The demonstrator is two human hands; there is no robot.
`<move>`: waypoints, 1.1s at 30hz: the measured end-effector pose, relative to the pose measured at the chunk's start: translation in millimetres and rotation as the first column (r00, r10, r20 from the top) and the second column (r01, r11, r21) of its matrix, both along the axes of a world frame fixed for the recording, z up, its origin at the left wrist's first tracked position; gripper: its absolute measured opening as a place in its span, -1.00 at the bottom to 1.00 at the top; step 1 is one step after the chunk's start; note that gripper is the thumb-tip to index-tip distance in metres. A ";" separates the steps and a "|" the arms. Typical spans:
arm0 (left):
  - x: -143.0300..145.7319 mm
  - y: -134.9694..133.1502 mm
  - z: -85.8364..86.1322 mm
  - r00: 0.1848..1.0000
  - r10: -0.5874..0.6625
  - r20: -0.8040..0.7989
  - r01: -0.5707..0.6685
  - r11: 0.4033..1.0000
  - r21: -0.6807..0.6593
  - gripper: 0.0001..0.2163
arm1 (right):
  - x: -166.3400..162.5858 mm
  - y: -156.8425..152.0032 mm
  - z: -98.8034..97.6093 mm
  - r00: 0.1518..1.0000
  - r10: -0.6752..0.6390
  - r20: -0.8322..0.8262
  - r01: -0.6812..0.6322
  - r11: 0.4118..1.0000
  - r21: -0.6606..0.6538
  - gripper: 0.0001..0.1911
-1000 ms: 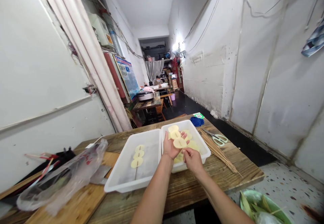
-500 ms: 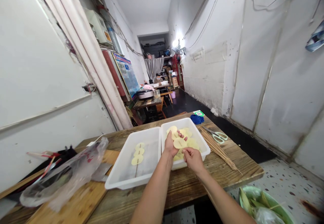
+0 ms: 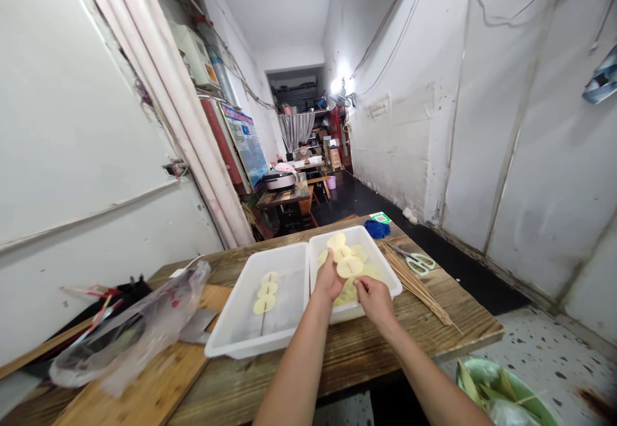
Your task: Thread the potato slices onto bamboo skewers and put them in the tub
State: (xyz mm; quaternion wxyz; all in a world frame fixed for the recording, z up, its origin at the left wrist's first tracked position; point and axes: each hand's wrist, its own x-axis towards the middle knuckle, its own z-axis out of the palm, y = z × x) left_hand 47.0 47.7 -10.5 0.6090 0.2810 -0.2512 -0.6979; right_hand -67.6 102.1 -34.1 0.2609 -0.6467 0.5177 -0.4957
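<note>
Over the right white tray (image 3: 393, 283), my right hand (image 3: 375, 297) pinches the lower end of a thin skewer, which is mostly hidden. Threaded on it is a row of round, pale yellow slices, likely potato slices (image 3: 349, 266). My left hand (image 3: 328, 278) holds this row from the left, its thumb along the edge and its other fingers largely hidden behind the slices. More loose slices (image 3: 347, 294) lie in the tray beneath. A finished-looking skewer (image 3: 262, 324) with three slices (image 3: 265, 304) rests in the left white tray (image 3: 226, 333).
Right of the trays lie a bundle of bamboo skewers (image 3: 419, 288), scissors (image 3: 419, 263) and a blue cloth (image 3: 376, 228). A plastic bag (image 3: 139, 329) covers part of a wooden board (image 3: 144, 387) at left. A green basin (image 3: 475, 365) stands low right; a person (image 3: 303, 153) sits far back.
The threaded slices have risen slightly and now stand in a clearer row, with the left fingers less visible behind them. My right hand still pinches the skewer end. The view has shifted slightly.
</note>
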 end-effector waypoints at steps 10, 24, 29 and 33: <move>19.9 13.4 9.9 0.974 0.108 0.201 -0.096 0.993 -0.065 -0.76 | -3.1 21.6 3.5 0.922 0.219 0.318 -0.278 0.949 0.152 -0.56; 173.2 -4.5 -22.9 0.710 0.018 0.704 -0.491 0.729 0.477 -0.85 | -63.4 102.0 -64.9 0.981 0.159 0.113 -0.182 0.953 0.243 -0.44; 179.3 -14.4 -47.7 0.479 -0.176 0.860 -0.514 0.738 0.437 -0.81 | -113.6 76.5 -42.5 0.970 -0.190 -0.154 0.192 0.981 0.002 -0.52; 187.0 -15.9 -37.4 0.025 -0.145 0.989 -0.584 0.801 0.132 -0.79 | -145.9 36.8 -38.5 0.808 -0.294 -0.511 0.345 0.938 0.007 -0.60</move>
